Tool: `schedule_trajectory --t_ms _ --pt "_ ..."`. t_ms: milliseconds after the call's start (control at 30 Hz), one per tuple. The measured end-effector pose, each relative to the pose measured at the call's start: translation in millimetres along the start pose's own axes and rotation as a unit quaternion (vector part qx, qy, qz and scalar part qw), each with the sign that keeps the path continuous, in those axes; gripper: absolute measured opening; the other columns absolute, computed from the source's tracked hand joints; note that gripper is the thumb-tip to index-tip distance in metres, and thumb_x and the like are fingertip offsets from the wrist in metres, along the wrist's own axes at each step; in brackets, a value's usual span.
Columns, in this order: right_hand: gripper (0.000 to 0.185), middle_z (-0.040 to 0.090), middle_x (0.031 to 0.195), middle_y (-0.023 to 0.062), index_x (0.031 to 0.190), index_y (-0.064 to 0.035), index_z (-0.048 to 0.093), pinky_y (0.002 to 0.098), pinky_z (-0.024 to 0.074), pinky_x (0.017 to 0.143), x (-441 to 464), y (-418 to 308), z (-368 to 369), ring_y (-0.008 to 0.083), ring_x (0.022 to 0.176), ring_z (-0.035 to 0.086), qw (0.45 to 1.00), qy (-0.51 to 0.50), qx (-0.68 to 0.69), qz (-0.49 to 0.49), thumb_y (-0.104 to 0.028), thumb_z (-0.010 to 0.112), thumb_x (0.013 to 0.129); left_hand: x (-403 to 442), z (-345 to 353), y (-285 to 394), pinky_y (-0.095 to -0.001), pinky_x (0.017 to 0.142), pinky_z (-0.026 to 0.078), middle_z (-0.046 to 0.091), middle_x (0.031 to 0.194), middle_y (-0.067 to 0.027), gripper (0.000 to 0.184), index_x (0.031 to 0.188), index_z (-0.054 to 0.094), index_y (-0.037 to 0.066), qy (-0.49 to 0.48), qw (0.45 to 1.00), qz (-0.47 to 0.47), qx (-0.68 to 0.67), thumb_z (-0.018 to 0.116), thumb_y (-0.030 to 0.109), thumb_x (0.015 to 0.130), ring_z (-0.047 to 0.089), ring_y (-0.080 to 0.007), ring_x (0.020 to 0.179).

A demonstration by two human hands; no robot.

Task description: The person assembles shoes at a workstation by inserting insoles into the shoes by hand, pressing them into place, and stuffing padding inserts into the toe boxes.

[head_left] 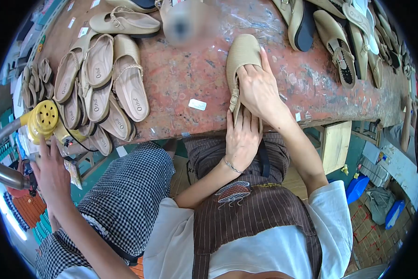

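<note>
Tan shoe [244, 49]: on the red table [171, 88], heel by the edge
Right hand [258, 90]: some fingers inside, one outside, pinching the shoe's side
Left hand [242, 139]: closed on the heel end, thumb hidden
Done: strap with buckle [235, 96] is on
Left to do: can't tell
Nearby: white tag [197, 104], lying flat

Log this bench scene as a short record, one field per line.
left hand: at heel end of beige shoe
right hand: fingers in that shoe's opening
bench: reddish, marked surface
label: white, flat, left of the shoe
left cluster: beige shoes, several overlapping
co-worker's hand: by round yellow fixture
</note>
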State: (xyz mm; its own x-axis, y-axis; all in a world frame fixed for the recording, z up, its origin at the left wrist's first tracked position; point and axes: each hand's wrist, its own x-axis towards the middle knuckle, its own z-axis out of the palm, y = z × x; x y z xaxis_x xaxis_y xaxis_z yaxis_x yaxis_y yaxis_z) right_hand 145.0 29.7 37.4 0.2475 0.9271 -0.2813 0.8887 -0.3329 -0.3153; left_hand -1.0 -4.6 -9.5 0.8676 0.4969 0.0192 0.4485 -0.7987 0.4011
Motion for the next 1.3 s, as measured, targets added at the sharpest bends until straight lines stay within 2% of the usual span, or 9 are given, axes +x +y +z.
schedule_trajectory --t_ms 133,533,600,667,767,867,967,1200,1300 --pt "0.059 0.052 0.134 0.0318 0.136 0.0148 0.044 0.0572 0.0175 0.119 -50.9 -10.1 28.7 0.0412 0.136 0.044 0.982 0.171 -0.045 -0.059 -0.009 0.053 0.083 -5.1 11.1 1.6 -0.0543 0.115 0.030 0.050 0.140 -0.0215 0.062 0.138 0.051 -0.003 0.038 0.998 -0.007 0.049 0.063 0.028 0.086 0.043 -0.0354 0.134" --pt "0.036 0.063 0.105 0.0186 0.111 0.0054 0.059 0.0594 0.0135 0.119 -32.9 -15.7 50.4 0.0312 0.111 0.060 0.946 0.279 -0.159 -0.032 -0.010 0.057 0.079 -3.4 16.7 -1.1 -0.0529 0.118 0.026 0.050 0.140 -0.0187 0.064 0.143 0.045 0.000 0.062 0.998 0.000 0.024 0.063 0.027 0.088 0.038 -0.0373 0.140" --pt "0.030 0.065 0.100 0.0159 0.105 0.0030 0.062 0.0597 0.0120 0.120 -1.1 -1.4 29.8 0.0277 0.105 0.064 0.986 0.127 -0.105 0.027 -0.012 0.057 0.079 -2.2 11.7 1.7 -0.0528 0.116 0.029 0.055 0.132 -0.0196 0.061 0.137 0.051 -0.002 0.067 0.997 -0.024 -0.010 0.067 0.025 0.085 0.039 -0.0378 0.139" --pt "0.022 0.065 0.092 0.0126 0.096 0.0001 0.064 0.0600 0.0123 0.119 21.2 -6.4 18.9 0.0261 0.099 0.065 0.986 -0.032 -0.162 0.029 -0.013 0.057 0.080 -2.7 5.3 -2.0 -0.0523 0.110 0.038 0.060 0.122 -0.0210 0.050 0.123 0.060 -0.003 0.016 1.000 -0.006 -0.011 0.071 0.022 0.081 0.045 -0.0403 0.133" --pt "0.014 0.063 0.081 0.0136 0.085 -0.0009 0.066 0.0632 0.0136 0.118 4.9 4.5 38.9 0.0301 0.098 0.064 0.966 0.216 -0.134 -0.049 -0.011 0.058 0.080 -3.4 2.0 -11.9 -0.0481 0.095 0.049 0.065 0.098 -0.0215 0.025 0.099 0.068 -0.002 0.149 0.985 0.052 -0.076 0.070 0.016 0.082 0.061 -0.0411 0.104" --pt "0.026 0.071 0.104 0.0167 0.106 -0.0003 0.071 0.0558 0.0282 0.115 -38.3 35.6 -39.8 0.0286 0.115 0.062 0.898 0.119 0.369 -0.210 -0.004 0.064 0.082 -8.2 -35.7 -46.3 -0.0436 0.075 0.055 0.064 0.078 -0.0200 0.016 0.086 0.071 -0.002 0.195 0.954 0.058 -0.221 0.066 0.013 0.084 0.065 -0.0364 0.073" --pt "0.041 0.068 0.121 0.0153 0.121 -0.0092 0.069 0.0396 0.0478 0.102 -57.5 113.0 -109.4 0.0264 0.112 0.064 0.908 0.318 0.274 0.017 -0.003 0.061 0.081 -12.9 -109.2 -82.1 -0.0430 0.050 0.035 0.054 0.061 -0.0150 0.045 0.073 0.062 -0.004 0.296 0.930 -0.064 -0.210 0.057 0.035 0.094 0.051 -0.0317 0.053" --pt "0.051 0.060 0.123 0.0127 0.124 -0.0097 0.065 0.0402 0.0464 0.102 -19.3 302.6 -157.7 0.0325 0.117 0.057 0.886 0.461 -0.021 0.048 0.001 0.065 0.074 -14.1 -198.2 -179.3 -0.0387 0.069 0.045 0.061 0.079 -0.0195 0.021 0.099 0.062 -0.012 0.342 0.911 -0.224 0.049 0.052 0.006 0.097 0.053 -0.0266 0.069" --pt "0.053 0.060 0.116 0.0118 0.122 -0.0093 0.065 0.0410 0.0471 0.098 -15.2 309.2 -169.3 0.0326 0.113 0.057 0.915 0.402 -0.015 0.031 0.000 0.070 0.070 14.9 -179.8 -165.4 -0.0414 0.104 0.042 0.067 0.120 -0.0216 0.031 0.118 0.065 -0.009 0.369 0.901 -0.201 0.110 0.054 -0.001 0.090 0.061 -0.0353 0.114"
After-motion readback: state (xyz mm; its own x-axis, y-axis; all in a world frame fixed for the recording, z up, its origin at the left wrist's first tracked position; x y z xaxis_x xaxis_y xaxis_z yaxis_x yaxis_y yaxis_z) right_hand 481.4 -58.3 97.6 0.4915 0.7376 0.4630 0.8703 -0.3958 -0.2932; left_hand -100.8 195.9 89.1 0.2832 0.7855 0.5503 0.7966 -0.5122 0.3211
